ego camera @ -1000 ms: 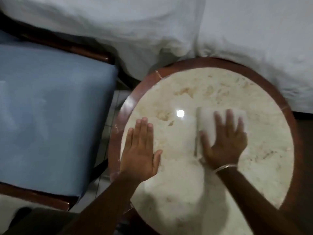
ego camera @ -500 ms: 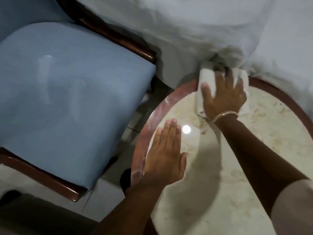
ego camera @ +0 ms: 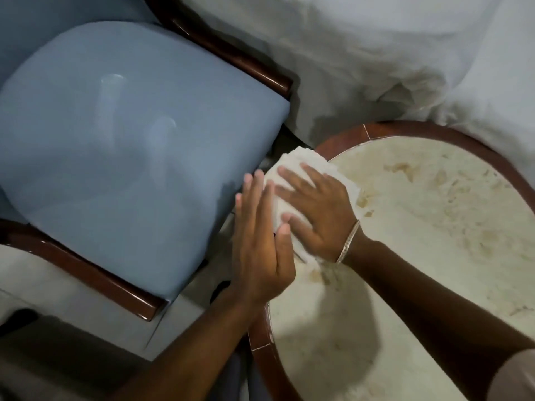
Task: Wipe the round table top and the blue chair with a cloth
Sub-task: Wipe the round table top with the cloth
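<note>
The round table (ego camera: 428,215) has a cream marble top and a dark red wooden rim. A folded white cloth (ego camera: 301,163) lies over the table's left rim. My right hand (ego camera: 315,209), a bracelet at the wrist, presses flat on the cloth with fingers spread. My left hand (ego camera: 260,244) is beside it at the rim, fingers straight, its thumb against the cloth's near edge. The blue chair (ego camera: 121,146), with a padded seat and dark wooden frame, stands just left of the table.
White bedding (ego camera: 376,53) hangs behind the table and chair, touching the table's far rim. Pale tiled floor (ego camera: 185,311) shows in the narrow gap between chair and table. A dark shape lies at the bottom left.
My right hand slid the cloth from the table's far edge to its left rim. My left hand lifted off the table top and moved up against the cloth.
</note>
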`<state>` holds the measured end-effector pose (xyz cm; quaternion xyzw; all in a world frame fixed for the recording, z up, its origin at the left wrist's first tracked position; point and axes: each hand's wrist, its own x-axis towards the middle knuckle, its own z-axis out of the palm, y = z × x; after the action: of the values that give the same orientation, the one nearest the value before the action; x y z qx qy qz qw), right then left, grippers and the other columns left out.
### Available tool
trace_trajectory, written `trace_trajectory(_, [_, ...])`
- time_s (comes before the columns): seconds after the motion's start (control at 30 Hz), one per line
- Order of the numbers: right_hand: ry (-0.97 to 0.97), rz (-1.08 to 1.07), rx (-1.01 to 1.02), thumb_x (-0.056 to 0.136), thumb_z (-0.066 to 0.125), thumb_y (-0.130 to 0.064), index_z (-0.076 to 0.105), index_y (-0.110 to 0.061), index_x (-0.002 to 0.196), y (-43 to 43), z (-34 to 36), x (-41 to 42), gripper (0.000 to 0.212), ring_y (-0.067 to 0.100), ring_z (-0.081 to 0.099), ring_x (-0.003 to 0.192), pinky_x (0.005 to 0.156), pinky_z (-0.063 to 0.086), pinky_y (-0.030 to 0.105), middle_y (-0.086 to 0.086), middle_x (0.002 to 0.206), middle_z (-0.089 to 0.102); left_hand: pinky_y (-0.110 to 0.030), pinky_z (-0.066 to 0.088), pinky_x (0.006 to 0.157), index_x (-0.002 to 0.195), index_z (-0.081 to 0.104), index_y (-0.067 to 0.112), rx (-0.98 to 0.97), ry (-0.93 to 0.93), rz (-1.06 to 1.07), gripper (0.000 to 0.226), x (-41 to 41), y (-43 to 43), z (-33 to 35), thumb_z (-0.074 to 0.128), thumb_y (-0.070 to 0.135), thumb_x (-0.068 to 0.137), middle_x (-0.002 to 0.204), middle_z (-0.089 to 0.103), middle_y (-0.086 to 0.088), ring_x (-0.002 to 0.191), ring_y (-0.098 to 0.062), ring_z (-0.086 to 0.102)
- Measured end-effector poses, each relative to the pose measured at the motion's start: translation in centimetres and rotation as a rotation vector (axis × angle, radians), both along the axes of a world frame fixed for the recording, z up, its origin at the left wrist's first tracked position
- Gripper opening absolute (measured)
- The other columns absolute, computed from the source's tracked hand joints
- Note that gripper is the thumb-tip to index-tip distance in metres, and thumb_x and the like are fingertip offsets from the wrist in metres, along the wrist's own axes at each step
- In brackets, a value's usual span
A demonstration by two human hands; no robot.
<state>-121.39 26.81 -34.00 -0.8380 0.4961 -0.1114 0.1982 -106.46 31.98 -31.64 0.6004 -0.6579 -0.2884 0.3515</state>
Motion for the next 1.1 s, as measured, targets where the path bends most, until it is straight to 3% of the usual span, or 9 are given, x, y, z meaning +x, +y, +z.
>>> trace_trajectory(0.1, [-0.561,-0.586,0.041,0.095,0.044,-0.016,0.048,-0.005,0.142,-1.4,0.9,-1.3,0.049,0.007,0.045,0.139,0.115,0.039,0.034,0.002,0.150,0.047,-0.056,0.010,0.125,0.155,0.027,0.006,0.058,-0.084,-0.139,0.067,-1.5,-3.2,0.9,0.020,0.046,0.102,0.166,0.023,-0.016,0.156,-0.031,0.012])
trace_trajectory(0.23, [-0.118,-0.956,0.006,0.093,0.034,-0.014,0.038,-0.008,0.149,0.5,-0.5,-7.5,0.056,0.030,0.026,0.150,0.123,0.023,0.051,0.011,0.160,0.033,-0.075,0.014,0.112,0.151,0.034,0.036,0.098,-0.707,-0.381,0.074,-5.1,-6.5,-2.0,0.026,0.074,0.089,0.167,0.022,-0.007,0.154,-0.043,0.008])
trace_trajectory(0.3, [0.203,-0.886,0.097,0.100,0.026,-0.030,0.019,-0.011,0.156,3.1,-1.7,-9.6,0.060,0.030,0.009,0.155,0.125,0.008,0.052,0.010,0.167,0.014,-0.075,0.017,0.111,0.150,0.036,0.039,0.098,-0.747,-0.359,0.072,-5.2,-6.9,-2.9,0.032,0.074,0.087,0.167,0.023,-0.006,0.153,-0.045,0.011])
trace_trajectory(0.37, [0.322,-0.797,0.121,0.101,0.021,-0.041,0.008,-0.012,0.157,5.1,-2.2,-10.3,0.065,0.028,0.002,0.155,0.123,0.005,0.052,0.009,0.168,0.004,-0.072,0.020,0.111,0.150,0.036,0.039,0.116,-0.700,-0.248,0.071,-4.1,-4.3,-2.7,0.033,0.073,0.088,0.166,0.026,-0.006,0.153,-0.044,0.014])
trace_trajectory(0.5, [0.349,-0.745,0.111,0.100,0.020,-0.046,0.005,-0.010,0.157,5.6,-1.8,-10.4,0.069,0.029,0.001,0.155,0.123,0.008,0.056,0.011,0.168,0.003,-0.070,0.028,0.109,0.152,0.034,0.038,0.147,-0.738,-0.218,0.070,-0.2,5.9,-1.6,0.038,0.071,0.090,0.165,0.029,-0.007,0.152,-0.045,0.016])
trace_trajectory(0.7, [0.358,-0.756,0.046,0.102,0.019,-0.045,0.004,-0.010,0.157,5.9,-2.2,-10.4,0.067,0.030,0.003,0.155,0.124,0.008,0.054,0.012,0.168,0.005,-0.066,0.032,0.108,0.151,0.038,0.036,0.179,-0.794,-0.152,0.071,-3.5,-2.9,-2.3,0.033,0.072,0.089,0.162,0.035,-0.009,0.148,-0.048,0.025])
trace_trajectory(0.83, [0.343,-0.754,0.028,0.102,0.016,-0.047,0.003,-0.011,0.157,5.8,-2.3,-10.0,0.067,0.028,0.003,0.156,0.124,0.008,0.055,0.011,0.168,0.005,-0.070,0.029,0.109,0.155,0.026,0.036,0.255,-0.825,-0.218,0.072,0.2,13.1,-0.3,0.038,0.069,0.091,0.167,0.019,-0.010,0.151,-0.050,0.012])
trace_trajectory(0.93, [0.344,-0.771,0.050,0.102,0.015,-0.047,0.003,-0.011,0.157,6.1,-2.5,-10.5,0.067,0.028,0.001,0.156,0.124,0.007,0.054,0.010,0.169,0.003,-0.072,0.036,0.102,0.153,0.034,0.033,0.349,-0.858,-0.419,0.079,1.4,21.6,1.0,0.048,0.068,0.084,0.165,0.018,-0.014,0.146,-0.058,0.020])
trace_trajectory(1.1, [0.226,-0.762,0.087,0.101,0.018,-0.046,0.006,-0.016,0.158,6.4,-2.7,-11.3,0.065,0.025,0.000,0.156,0.125,0.003,0.052,0.008,0.169,0.003,-0.070,0.030,0.101,0.151,0.037,0.037,0.380,-0.835,-0.337,0.080,-2.0,17.7,-0.1,0.051,0.068,0.079,0.165,0.030,-0.006,0.148,-0.044,0.027])
